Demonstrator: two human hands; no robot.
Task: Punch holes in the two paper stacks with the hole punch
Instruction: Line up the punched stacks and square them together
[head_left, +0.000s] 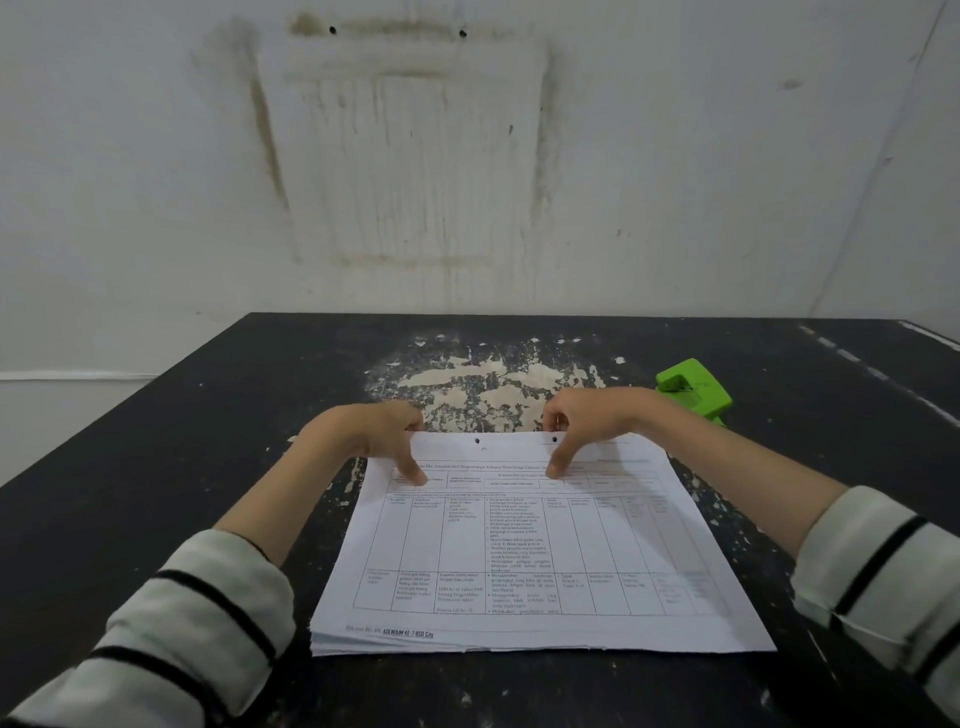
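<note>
I see the paper stack lying flat on the dark table, two punched holes along its far edge. My left hand and right hand each pinch that far edge, thumbs on the top sheet. The green hole punch sits just beyond the right wrist.

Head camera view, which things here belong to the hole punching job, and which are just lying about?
Belong to the job:
paper stack, two holes already at its far edge
green hole punch, behind the right hand
left hand and right hand, gripping the stack's far edge

Just there:
black table with worn paint
stained wall
</note>
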